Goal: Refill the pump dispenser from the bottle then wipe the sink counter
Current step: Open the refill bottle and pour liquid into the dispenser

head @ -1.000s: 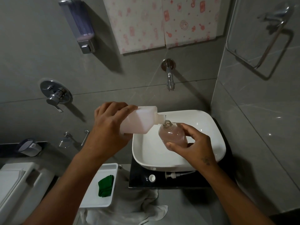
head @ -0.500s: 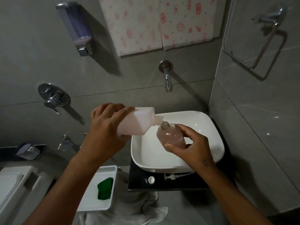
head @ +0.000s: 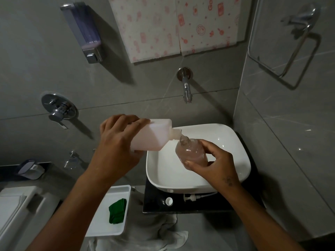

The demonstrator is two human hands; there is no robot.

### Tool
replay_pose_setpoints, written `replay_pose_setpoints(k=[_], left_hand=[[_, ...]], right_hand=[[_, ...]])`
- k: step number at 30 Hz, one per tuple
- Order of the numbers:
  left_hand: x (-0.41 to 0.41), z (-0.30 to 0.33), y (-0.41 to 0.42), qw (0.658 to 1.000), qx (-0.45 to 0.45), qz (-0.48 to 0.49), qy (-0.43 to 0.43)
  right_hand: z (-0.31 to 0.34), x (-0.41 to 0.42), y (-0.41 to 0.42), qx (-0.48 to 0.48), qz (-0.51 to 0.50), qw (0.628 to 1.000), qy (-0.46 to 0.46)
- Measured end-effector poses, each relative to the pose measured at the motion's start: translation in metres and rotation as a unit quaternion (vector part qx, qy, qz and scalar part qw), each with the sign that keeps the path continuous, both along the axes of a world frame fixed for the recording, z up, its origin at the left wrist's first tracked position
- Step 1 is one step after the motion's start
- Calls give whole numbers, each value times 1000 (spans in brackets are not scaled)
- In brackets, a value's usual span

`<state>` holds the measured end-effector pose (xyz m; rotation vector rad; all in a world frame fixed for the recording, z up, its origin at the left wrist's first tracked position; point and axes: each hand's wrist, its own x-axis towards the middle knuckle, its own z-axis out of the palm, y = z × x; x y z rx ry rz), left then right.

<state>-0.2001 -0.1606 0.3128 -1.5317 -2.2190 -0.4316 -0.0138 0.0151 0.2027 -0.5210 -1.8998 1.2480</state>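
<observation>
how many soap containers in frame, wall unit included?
3: refill bottle in the left hand, clear pump dispenser in the right hand over the sink, wall-mounted dispenser upper left.

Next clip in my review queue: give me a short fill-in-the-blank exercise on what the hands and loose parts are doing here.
1. The left hand tips the white bottle so that its mouth meets the neck of the ____.
2. The right hand holds the clear dispenser above the white ____.
3. The pump head lies on the black counter beside a small white ____.
4. A folded green cloth rests in the white ____.

Missing words: dispenser; sink; cap; tray
</observation>
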Motion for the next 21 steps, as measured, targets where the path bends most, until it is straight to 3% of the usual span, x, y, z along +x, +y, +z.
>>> replay_pose_setpoints(k=[21], left_hand=[[1, 3, -2, 1000, 2, 11, 11]], right_hand=[[-10, 0, 3, -21, -2, 1000, -1]])
